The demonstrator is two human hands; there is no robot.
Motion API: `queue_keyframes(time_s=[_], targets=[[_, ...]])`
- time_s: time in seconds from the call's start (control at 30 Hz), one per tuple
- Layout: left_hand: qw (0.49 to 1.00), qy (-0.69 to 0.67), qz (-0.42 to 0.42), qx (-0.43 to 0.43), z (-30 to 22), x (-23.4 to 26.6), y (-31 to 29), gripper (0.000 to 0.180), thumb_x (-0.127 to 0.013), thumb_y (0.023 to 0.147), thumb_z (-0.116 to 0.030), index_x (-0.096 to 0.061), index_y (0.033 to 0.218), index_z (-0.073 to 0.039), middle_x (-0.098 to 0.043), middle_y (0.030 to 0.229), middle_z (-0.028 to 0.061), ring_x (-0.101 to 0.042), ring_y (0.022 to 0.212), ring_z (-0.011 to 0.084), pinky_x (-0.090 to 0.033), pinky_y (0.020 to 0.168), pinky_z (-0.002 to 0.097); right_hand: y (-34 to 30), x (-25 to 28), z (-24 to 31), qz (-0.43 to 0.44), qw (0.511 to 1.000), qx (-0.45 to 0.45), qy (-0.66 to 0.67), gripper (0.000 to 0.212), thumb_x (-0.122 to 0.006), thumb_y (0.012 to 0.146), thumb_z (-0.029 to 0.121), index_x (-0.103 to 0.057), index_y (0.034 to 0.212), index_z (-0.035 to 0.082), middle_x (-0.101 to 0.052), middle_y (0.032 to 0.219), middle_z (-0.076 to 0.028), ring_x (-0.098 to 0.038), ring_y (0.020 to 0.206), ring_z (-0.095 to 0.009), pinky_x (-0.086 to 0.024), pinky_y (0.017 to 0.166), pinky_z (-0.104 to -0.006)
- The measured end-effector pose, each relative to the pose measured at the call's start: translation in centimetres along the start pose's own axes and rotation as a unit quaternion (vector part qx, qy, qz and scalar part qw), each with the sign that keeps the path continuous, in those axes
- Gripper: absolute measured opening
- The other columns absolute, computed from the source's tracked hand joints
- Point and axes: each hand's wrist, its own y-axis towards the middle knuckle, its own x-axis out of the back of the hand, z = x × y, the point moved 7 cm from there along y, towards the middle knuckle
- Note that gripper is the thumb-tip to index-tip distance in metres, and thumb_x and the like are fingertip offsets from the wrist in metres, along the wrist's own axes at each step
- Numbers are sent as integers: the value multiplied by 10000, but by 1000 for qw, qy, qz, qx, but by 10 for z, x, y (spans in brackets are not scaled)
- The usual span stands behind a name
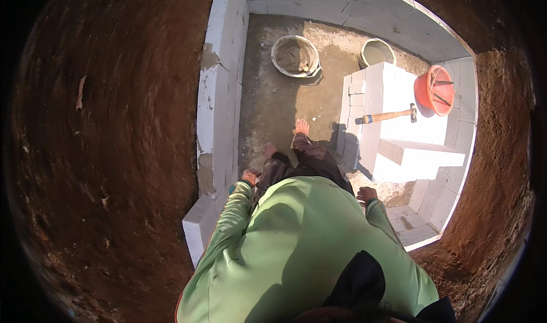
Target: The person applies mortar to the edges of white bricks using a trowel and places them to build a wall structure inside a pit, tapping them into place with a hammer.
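Brown earth (114, 123) rises around a pit lined with white block walls, the left wall (225, 66) running long and straight past a person in a green shirt (302, 226). Walking room is the damp strip of floor (265, 106) between that wall and a stack of white blocks (397, 89), its near edge just ahead of the right hand. One loose block (421, 154) lies crosswise on the stack's near end. A round tub (277, 66) of grey muck stands ahead of the bare feet (302, 127), and a smaller bucket (393, 52) sits behind the stack's far edge. By the stack's right side, close to the right wall, a red basin (423, 89) holds thin tools. A hammer (389, 116) rests on the stack, well inside its edges. The left hand (249, 177) hangs between the thigh and the left wall, fingers curled; the right hand (367, 194) hangs beside the hip, fingers bent. Whether either grip holds anything, an onlooker cannot tell.
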Motion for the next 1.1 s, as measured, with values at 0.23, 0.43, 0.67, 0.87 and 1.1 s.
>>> queue_keyframes(time_s=[0.23,0.43,0.67,0.87,1.1], targets=[[982,19,-79,173,-162,-4,0,503,-624,929,-366,-625,1338,-74,-646,1304,197,-595,1242,335,-445,1055,382,-15,207,3,-281,888,142,336,308,-446,997,320,-658,1049,103,-665,988,-29,-646,898,-193,-454,666,-363],[976,21,-106,190,-144,0,-31,546,-668,918,-372,-613,1322,-8,-672,1238,197,-642,1140,299,-481,971,388,-142,228,167,-472,790,153,360,910,-757,813,556,-461,1359,-110,-480,1407,-248,-557,1177,-424,-563,850,-585],[955,-36,-115,271,-129,-12,-89,527,-680,895,-363,-643,1278,-3,-662,1276,203,-608,1218,343,-437,1033,384,-97,248,242,-400,883,94,227,894,-842,709,569,-588,1235,-108,-666,1131,-225,-689,819,-296,-578,730,-418],[956,-11,-150,252,-126,-39,-108,472,-665,911,-300,-640,1278,-4,-685,1223,204,-615,1204,337,-447,1017,386,39,318,224,-268,940,101,185,796,-674,854,620,-568,1291,-37,-652,1137,-155,-633,961,-305,-500,897,-442],[973,-103,-99,184,-89,-61,-82,378,-570,967,-176,-599,1307,-12,-666,1272,117,-602,1187,242,-437,1041,318,22,297,223,-303,936,55,168,640,-629,889,526,-605,1203,-32,-658,1071,-166,-644,900,-314,-511,867,-448]])
